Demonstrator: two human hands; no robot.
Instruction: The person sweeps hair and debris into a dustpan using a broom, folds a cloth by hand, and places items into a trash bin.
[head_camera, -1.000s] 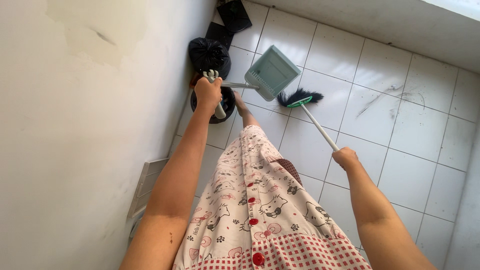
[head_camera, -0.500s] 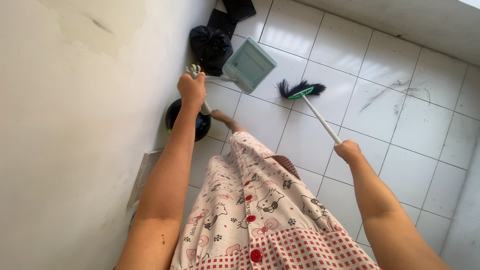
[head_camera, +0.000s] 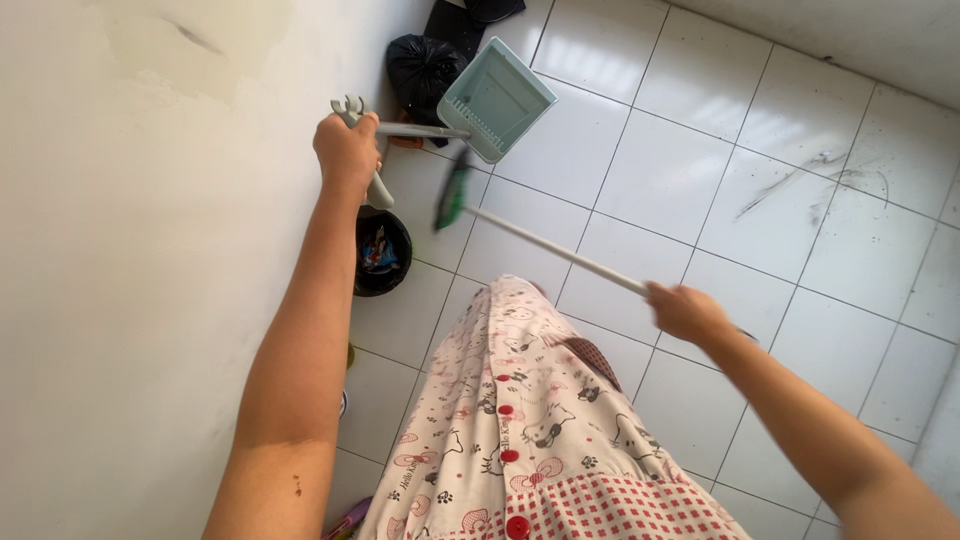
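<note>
My left hand (head_camera: 347, 152) grips the dustpan (head_camera: 497, 98), right hand (head_camera: 683, 311) the broom (head_camera: 452, 198); tipping into the bin (head_camera: 382, 252) needs aim.

white tiled floor (head_camera: 640, 180) scuffed, stained pale wall (head_camera: 130, 230) left, daylight

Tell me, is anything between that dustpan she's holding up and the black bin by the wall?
Nothing solid sits between them. The dustpan, in the left hand, hangs apart from the black bin; only the blurred broom head, held by the right hand, crosses near that gap.
</note>
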